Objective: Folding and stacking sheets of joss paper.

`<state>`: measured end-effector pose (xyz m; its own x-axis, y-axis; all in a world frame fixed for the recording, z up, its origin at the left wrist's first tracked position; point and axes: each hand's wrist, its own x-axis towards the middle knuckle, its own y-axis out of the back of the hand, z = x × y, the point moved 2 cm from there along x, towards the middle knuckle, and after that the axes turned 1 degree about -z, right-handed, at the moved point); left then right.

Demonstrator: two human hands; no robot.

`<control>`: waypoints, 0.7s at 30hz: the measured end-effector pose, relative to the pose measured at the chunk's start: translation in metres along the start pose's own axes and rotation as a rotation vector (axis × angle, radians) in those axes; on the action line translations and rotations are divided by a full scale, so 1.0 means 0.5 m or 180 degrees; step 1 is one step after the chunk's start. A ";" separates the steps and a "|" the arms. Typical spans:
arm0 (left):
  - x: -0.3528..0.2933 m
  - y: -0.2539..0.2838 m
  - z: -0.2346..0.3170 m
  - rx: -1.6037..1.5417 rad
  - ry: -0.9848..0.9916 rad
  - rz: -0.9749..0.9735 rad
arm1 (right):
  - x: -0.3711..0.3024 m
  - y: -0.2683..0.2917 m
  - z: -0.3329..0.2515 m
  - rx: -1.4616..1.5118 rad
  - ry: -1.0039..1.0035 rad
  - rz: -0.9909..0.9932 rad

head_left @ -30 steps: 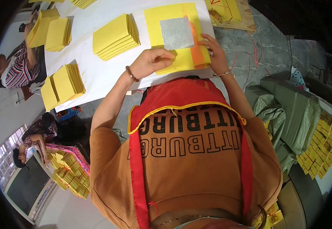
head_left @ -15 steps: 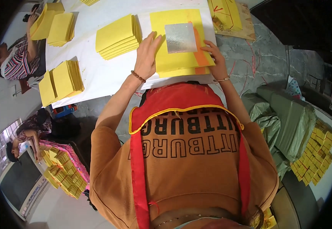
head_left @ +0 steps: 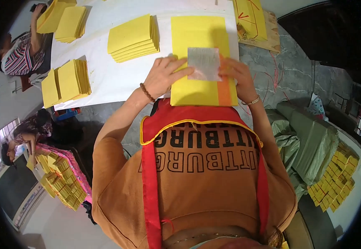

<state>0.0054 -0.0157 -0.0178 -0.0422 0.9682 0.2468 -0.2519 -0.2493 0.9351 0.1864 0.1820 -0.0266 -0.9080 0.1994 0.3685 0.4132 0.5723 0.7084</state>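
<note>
A yellow sheet of paper [head_left: 197, 93] lies at the near edge of the white-covered table, close against my apron. On it are a silver foil square [head_left: 203, 62] and an orange strip [head_left: 224, 92] running down its right part. My left hand [head_left: 163, 76] has its fingers stretched over the sheet, with fingertips at the left edge of the silver square. From the other side, my right hand [head_left: 240, 78] reaches in, its fingers extended to the square's right edge and slightly blurred. More yellow paper shows under the top sheet.
Stacks of folded yellow paper [head_left: 132, 39] stand on the table [head_left: 101, 76] to the left. Beyond it, one person [head_left: 22, 54] sits at the far left and another [head_left: 33, 128] works lower left. A tied yellow bundle [head_left: 251, 18] and green-grey covered packages [head_left: 309, 141] are at the right.
The yellow sheet now lies nearer to me and flatter. Both hands have shifted from the sheet's sides inward, to the edges of the silver square.
</note>
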 end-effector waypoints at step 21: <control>0.024 -0.080 -0.041 -0.3145 0.2839 0.0285 | 0.021 -0.074 0.007 0.1455 -0.2150 0.0572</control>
<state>-0.0049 0.0066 -0.0575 -0.6137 0.7274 -0.3071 -0.7894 -0.5583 0.2551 0.1616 0.1660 -0.0511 -0.7375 0.6693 -0.0908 0.6190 0.7235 0.3054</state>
